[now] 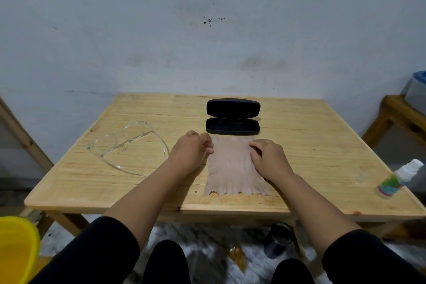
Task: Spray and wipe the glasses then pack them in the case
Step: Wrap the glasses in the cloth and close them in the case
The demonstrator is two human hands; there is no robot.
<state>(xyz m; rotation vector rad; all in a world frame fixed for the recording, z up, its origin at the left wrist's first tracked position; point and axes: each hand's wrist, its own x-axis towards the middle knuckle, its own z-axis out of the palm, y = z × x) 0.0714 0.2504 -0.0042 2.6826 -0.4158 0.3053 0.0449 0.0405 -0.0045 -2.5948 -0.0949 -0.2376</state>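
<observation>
Head view only. Clear glasses (128, 147) lying on left half of wooden table (322, 145), well apart from case, long axis running diagonally from near-left toward far-right, temple arms unfolded; transparent frame hard to trace against the wood, exact lens outline unclear. Black case (232, 125) open at table centre toward the far edge, lid (233, 107) standing up behind the tray, long axis left-right, parallel to far table edge; interior dark, contents not readable. Pinkish cloth (232, 168) spread flat just in front of case, far edge touching or nearly touching case, near edge wavy and short of the near table edge. Left hand (192, 151) at cloth's far-left corner, fingers (208, 145) curled and pinching the cloth edge. Right hand (268, 159) on cloth's right side, fingers (254, 145) bent, tips pressed down on or pinching the far-right corner; cannot tell which. Spray bottle (400, 178) lying on its side at right table edge, white cap pointing far-right, colourful label, blurred by lens edge, partly overhanging or right at the rim. Bare wood on right half between cloth and bottle, and on near-left strip in front of glasses. Yellow bin (16, 249) cut off at lower left. Dark cup-like object (277, 241) on floor under table, blurred. Second wooden stand (401, 117) at right, cropped by frame.
</observation>
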